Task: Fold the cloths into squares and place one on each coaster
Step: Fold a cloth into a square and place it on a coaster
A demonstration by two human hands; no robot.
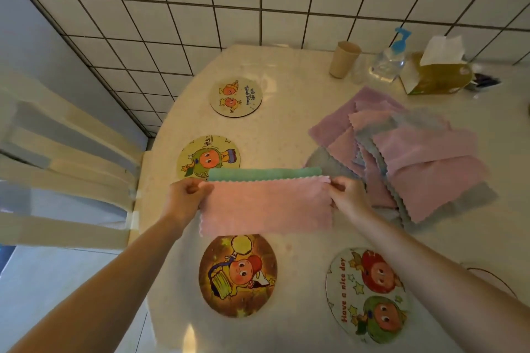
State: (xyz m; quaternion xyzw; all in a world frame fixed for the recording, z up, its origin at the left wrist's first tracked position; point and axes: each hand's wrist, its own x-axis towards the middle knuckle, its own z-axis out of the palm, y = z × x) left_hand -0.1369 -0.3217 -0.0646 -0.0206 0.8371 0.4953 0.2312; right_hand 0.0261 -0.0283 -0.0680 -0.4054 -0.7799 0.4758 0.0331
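Note:
I hold a pink cloth with a green back [266,203] stretched over the table, folded over so a green strip shows along its far edge. My left hand [185,195] pinches its left top corner and my right hand [348,198] pinches the right one. Round cartoon coasters lie bare on the table: one far away [235,97], one just beyond the cloth [200,156], one below it [238,275], and one at the near right [365,295]. A loose heap of pink and grey-blue cloths [415,157] lies to the right.
At the back right stand a paper cup [344,59], a clear pump bottle with a blue top [390,60] and a tissue box [438,71]. A pale chair back [57,157] stands left of the table's curved edge. Tiled wall behind.

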